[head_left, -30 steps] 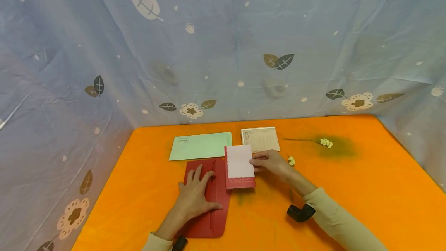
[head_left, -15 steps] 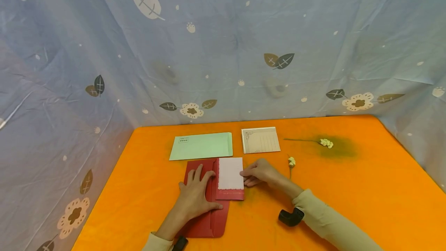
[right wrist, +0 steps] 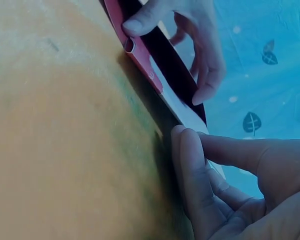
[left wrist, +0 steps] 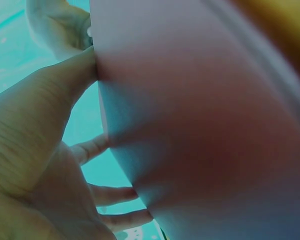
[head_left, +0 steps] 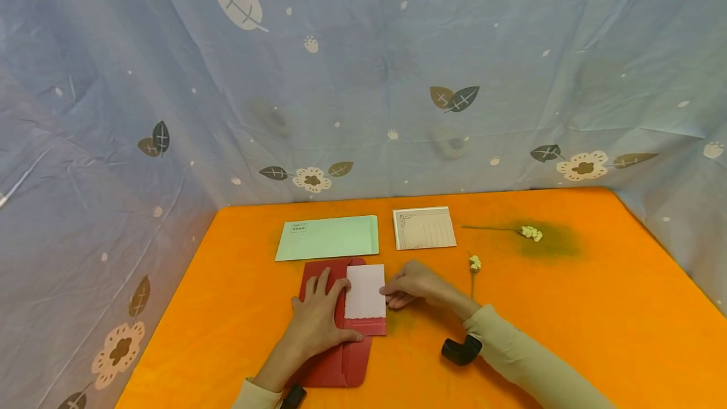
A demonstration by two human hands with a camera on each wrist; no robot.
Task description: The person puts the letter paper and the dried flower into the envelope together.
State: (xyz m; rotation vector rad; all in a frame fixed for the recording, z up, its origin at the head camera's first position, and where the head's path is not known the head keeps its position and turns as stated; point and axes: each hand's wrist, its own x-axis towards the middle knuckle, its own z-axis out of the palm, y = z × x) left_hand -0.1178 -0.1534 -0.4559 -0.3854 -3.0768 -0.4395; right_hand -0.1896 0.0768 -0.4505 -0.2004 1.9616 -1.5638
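My right hand (head_left: 417,284) pinches the right edge of a small red-and-white greeting card (head_left: 365,292) between thumb and fingers. The card lies over the right part of a red envelope (head_left: 356,361), its left edge at the envelope's opening. Spread across that envelope, my left hand (head_left: 318,324) presses on it with its fingertips and thumb. In the right wrist view, the card (right wrist: 152,75) runs along the envelope's dark opening, below the left hand (right wrist: 200,45). Seen from the left wrist, the envelope's surface (left wrist: 215,125) fills most of the view, with thumb and fingertips against it.
A pale green envelope (head_left: 326,238) lies behind the red one. To its right is a cream lined card (head_left: 426,229). Two small yellow flower sprigs lie on the right: one flower (head_left: 531,233) far back, another flower (head_left: 474,263) near my right forearm. Patterned cloth (head_left: 386,81) hangs behind the orange table (head_left: 596,308).
My right hand has brought the greeting card left and toward me, from beside the red envelope to over its opening. My left hand has stayed in place.
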